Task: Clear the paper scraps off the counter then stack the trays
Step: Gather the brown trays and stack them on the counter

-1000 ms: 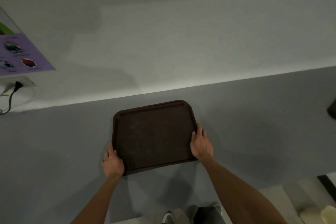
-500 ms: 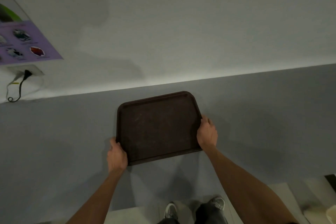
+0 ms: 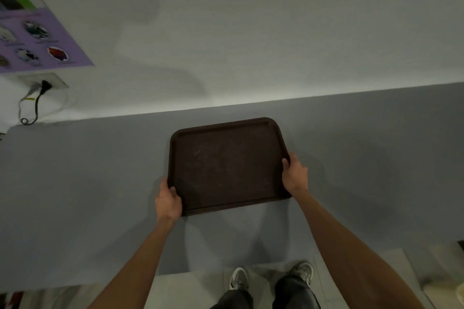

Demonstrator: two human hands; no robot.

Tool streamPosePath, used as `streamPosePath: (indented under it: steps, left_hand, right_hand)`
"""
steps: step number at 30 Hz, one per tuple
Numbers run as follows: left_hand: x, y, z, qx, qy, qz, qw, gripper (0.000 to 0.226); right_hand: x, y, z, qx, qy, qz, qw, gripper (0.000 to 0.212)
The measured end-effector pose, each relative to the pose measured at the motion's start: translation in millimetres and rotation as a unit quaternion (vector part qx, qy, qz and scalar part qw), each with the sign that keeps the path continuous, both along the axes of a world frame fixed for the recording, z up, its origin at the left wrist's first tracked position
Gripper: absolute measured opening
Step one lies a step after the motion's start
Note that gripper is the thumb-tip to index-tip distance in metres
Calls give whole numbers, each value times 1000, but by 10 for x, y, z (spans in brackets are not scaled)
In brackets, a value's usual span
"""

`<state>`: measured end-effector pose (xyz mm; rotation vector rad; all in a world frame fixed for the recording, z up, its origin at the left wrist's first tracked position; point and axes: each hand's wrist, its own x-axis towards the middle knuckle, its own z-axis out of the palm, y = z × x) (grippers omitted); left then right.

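A dark brown rectangular tray sits over the grey counter, in the middle of the view. My left hand grips its near left corner, thumb on the rim. My right hand grips the right edge, fingers curled round the rim. The tray's inside holds nothing. I see no paper scraps and no second tray; whether the tray touches the counter I cannot tell.
A white wall rises behind the counter. At the left hang a purple poster and a wall socket with a black plug and cable. The counter's near edge, the floor and my shoes are below.
Both hands have closed tighter round the tray's rim, and the tray with them sits farther from me toward the wall. The view has shifted right, showing more of the poster.
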<state>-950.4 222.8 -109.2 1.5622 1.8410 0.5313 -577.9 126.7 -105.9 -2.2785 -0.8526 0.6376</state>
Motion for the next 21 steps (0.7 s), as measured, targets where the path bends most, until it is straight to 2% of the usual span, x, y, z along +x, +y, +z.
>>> streamPosePath:
  steps: [4,7,11,15,17,19,21]
  left_hand:
    - [-3,-130,-1,-3,-14,7,1000,43]
    - [43,-193,31,14,-5,2,1000,42]
    - [134,-219,84,40,20,-11,999,56]
    - [128,-219,111,50,23,-38,998,62]
    - [98,-192,90,32,29,-46,998,64]
    - [86,-183,65,6,38,-55,998,64]
    - [140,-173,44,20,72,-69,995,63]
  right_hand:
    - [-129,-326,-107,32,-24,-21,999,41]
    - [-176,-317,-94,14,-50,-54,997,42]
    - [-199,-232,-89,34,-17,-89,995,34]
    - [-178,-241,-126,36,2,-74,997,27]
    - [-170,-293,-133,9,11,-44,999,33]
    - [-156,-360,-148,-34,-4,5,999,49]
    - [-136,-403,-127,-62,-23,49,997,60]
